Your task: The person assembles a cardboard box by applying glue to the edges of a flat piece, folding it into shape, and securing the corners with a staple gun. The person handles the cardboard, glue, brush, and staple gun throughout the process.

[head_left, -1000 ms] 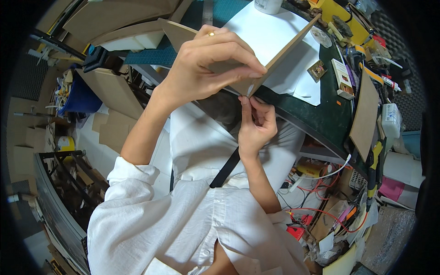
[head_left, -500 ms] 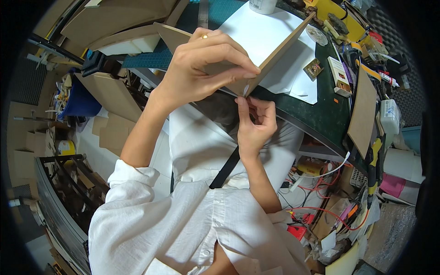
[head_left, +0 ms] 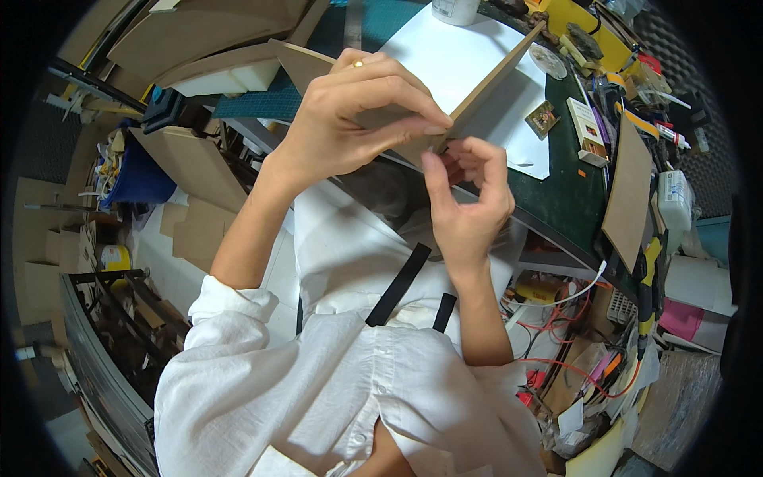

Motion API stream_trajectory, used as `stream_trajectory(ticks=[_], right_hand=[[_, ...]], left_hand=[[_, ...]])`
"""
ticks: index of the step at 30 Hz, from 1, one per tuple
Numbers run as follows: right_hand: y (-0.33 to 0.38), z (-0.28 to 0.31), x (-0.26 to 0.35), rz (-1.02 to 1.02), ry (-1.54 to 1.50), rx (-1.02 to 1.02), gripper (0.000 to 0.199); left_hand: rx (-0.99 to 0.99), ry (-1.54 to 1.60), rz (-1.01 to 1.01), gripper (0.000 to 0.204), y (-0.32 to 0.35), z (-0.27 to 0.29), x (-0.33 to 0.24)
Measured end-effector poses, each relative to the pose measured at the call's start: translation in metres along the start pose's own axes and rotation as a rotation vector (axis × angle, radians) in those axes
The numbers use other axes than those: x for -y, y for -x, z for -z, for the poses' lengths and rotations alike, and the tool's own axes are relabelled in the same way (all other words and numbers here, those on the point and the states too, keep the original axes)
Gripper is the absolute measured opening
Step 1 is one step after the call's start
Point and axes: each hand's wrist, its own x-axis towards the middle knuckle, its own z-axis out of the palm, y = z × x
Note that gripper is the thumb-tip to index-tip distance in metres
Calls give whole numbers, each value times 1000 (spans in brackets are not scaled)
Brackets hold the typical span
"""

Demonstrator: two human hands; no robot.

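Observation:
My left hand (head_left: 350, 119), a ring on one finger, reaches over the near end of a thin brown board (head_left: 494, 78). Its thumb and forefinger close at the board's edge. A second brown panel (head_left: 298, 65) shows behind that hand and seems to meet the first at an angle; my fingers hide most of the join. Just below and to the right, my right hand (head_left: 474, 187) is raised with curled fingers, its thumb tip close to the board's lower corner. Whatever those fingertips hold, if anything, is too small to make out.
White paper (head_left: 413, 44) lies on the dark green table (head_left: 560, 199) under the boards. A white tub (head_left: 455, 9) stands at the back. A small box (head_left: 588, 131), a leaning brown panel (head_left: 628, 195) and tools crowd the right. A blue bin (head_left: 139, 171) stands left.
My right hand has moved up and to the right along the board's edge, and a small shiny sliver by its fingertips no longer shows clearly. My left hand has stayed in place.

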Motion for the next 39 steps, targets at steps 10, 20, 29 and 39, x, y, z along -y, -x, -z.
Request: stream_trajectory(ticks=[10,20,29,39], right_hand=[[21,0,-11,-149,74,88,20],[46,-14,-29,-274,-202,-64,17],[53,-25,-27,-338,-252,-149,18],[67,14,-22,-312,-326,-90,14]], left_hand=[[2,-7,-3,19,1,0,0],[0,-15,-5,18,-1,0,-1],[7,-23,11,18,0,2,-3],[7,4,14,20,-2,-2,-1]])
